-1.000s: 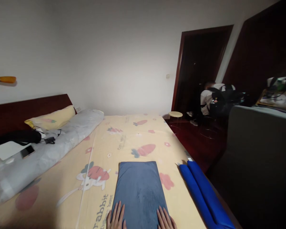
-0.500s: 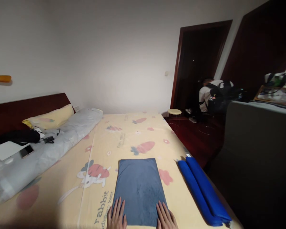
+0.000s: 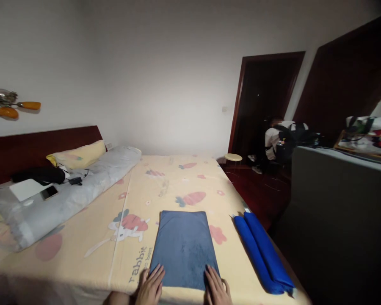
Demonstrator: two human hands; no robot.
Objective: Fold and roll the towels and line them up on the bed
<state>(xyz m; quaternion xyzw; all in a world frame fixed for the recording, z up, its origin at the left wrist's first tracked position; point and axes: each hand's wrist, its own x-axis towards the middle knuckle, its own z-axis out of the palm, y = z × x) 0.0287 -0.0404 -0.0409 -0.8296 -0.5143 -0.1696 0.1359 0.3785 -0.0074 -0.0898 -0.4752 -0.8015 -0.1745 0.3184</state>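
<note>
**Hands drawn back to the towel's near corners**

The folded grey-blue towel (image 3: 184, 248) lies flat on the carrot-print sheet (image 3: 178, 186) at the bed's 6 o'clock edge. Since a second ago both hands have slid toward the person. The left hand (image 3: 150, 288) now rests at the towel's 7 o'clock corner and the right hand (image 3: 216, 290) at its 5 o'clock corner, fingers released and pressing, clasping nothing. The towel has kept its shape. Two rolled blue towels (image 3: 262, 254) lie at its 3 o'clock, a grey bolster (image 3: 79, 190) at 10 o'clock.

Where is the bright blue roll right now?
In the head view, the bright blue roll lies at the right edge of the bed, right of the folded towel.
</note>
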